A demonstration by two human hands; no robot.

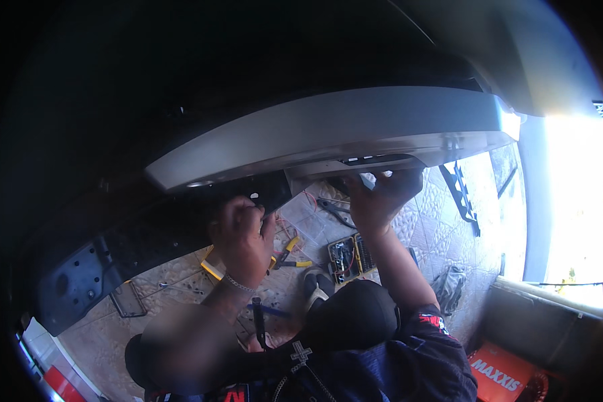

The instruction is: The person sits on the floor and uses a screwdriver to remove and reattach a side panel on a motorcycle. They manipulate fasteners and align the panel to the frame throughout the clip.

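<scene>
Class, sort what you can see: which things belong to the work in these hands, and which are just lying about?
Seem part of the work:
- silver curved panel, above the right grip
- dark panel, by the left grip

Lying about, though the tools may serve:
- yellow-handled tool
- dark pliers
- open tool case

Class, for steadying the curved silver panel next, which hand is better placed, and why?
Probably the right hand: it is at the underside of the curved silver panel, while the left hand is at the dark plate below.
</scene>
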